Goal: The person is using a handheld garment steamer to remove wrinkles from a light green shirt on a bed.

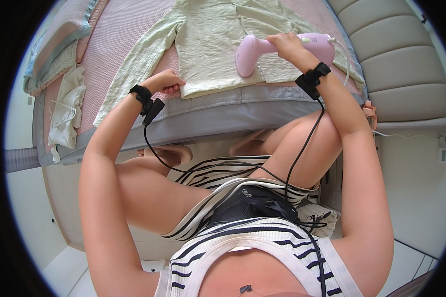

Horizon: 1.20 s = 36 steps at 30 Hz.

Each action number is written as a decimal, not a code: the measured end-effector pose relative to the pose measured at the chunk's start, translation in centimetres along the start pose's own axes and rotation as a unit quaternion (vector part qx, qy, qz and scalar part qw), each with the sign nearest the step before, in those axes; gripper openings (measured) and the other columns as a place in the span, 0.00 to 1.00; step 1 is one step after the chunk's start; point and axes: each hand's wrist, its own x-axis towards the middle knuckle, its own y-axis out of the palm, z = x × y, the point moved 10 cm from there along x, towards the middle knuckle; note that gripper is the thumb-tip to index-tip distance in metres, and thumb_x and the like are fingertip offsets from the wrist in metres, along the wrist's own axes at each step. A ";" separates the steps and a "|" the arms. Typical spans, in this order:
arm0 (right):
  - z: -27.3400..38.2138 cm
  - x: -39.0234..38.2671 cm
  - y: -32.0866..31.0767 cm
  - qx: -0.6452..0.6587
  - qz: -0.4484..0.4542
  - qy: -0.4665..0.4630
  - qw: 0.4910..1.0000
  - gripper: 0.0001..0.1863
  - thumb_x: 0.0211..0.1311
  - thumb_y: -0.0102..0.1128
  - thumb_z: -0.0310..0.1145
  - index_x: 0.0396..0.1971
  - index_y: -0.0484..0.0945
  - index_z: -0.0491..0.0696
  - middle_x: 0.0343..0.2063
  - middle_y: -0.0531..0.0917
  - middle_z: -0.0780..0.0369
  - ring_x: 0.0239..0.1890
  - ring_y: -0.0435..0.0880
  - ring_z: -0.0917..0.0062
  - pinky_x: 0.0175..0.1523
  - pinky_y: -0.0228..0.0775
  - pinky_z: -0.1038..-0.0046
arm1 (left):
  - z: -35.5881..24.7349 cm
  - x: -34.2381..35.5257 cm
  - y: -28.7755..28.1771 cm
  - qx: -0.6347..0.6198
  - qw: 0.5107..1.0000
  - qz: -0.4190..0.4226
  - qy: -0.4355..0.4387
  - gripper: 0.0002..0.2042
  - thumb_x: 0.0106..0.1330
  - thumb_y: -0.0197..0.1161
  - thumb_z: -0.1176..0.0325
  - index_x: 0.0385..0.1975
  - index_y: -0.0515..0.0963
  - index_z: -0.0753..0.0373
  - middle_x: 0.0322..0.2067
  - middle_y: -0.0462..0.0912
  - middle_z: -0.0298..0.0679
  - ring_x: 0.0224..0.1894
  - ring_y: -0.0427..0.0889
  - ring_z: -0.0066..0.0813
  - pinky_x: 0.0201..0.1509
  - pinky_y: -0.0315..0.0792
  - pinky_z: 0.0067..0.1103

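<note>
A pale green long-sleeved shirt (208, 44) lies spread flat on a bed with a pink cover (119, 44). My right hand (286, 45) grips the handle of a pink handheld garment steamer (262, 49), whose head rests on the shirt's lower front. My left hand (164, 81) pinches the shirt's bottom hem at its left corner, holding the fabric down. Both wrists carry black bands with cables running back to my waist.
A white garment on a hanger (67, 111) lies at the bed's left edge, beside folded bedding (54, 44). The steamer's white cord (346, 54) trails right toward a grey padded headboard (401, 64). My knees are against the bed's grey side.
</note>
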 end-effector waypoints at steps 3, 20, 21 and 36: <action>-0.2 -0.1 -0.1 0.001 -0.001 0.001 1.000 0.17 0.40 0.55 0.21 0.34 0.75 0.54 0.29 0.80 0.60 0.36 0.78 0.67 0.41 0.66 0.66 | -0.1 -0.1 0.0 -0.001 1.000 0.002 0.000 0.17 0.54 0.61 0.60 0.10 0.71 0.66 0.07 0.67 0.32 0.06 0.62 0.18 0.08 0.54 0.17; 0.1 -0.2 0.3 0.009 -0.004 -0.014 1.000 0.14 0.38 0.56 0.21 0.30 0.74 0.51 0.26 0.79 0.59 0.34 0.78 0.65 0.38 0.67 0.65 | 0.3 0.4 0.0 0.006 1.000 0.000 0.005 0.17 0.54 0.61 0.61 0.09 0.70 0.66 0.05 0.66 0.33 0.05 0.62 0.19 0.07 0.55 0.17; 0.1 -0.2 0.4 0.010 -0.001 -0.016 1.000 0.14 0.38 0.56 0.21 0.30 0.73 0.51 0.26 0.79 0.59 0.34 0.78 0.65 0.38 0.67 0.65 | 0.3 0.5 0.0 0.011 1.000 -0.006 0.003 0.17 0.53 0.61 0.61 0.09 0.71 0.66 0.05 0.66 0.33 0.05 0.62 0.19 0.07 0.55 0.17; -0.7 -0.4 0.4 0.008 0.003 -0.011 1.000 0.19 0.37 0.57 0.21 0.34 0.73 0.52 0.29 0.79 0.60 0.36 0.78 0.65 0.40 0.68 0.67 | 0.3 0.4 -0.1 0.001 1.000 -0.004 0.006 0.17 0.53 0.61 0.61 0.09 0.71 0.65 0.06 0.67 0.32 0.07 0.64 0.18 0.09 0.55 0.16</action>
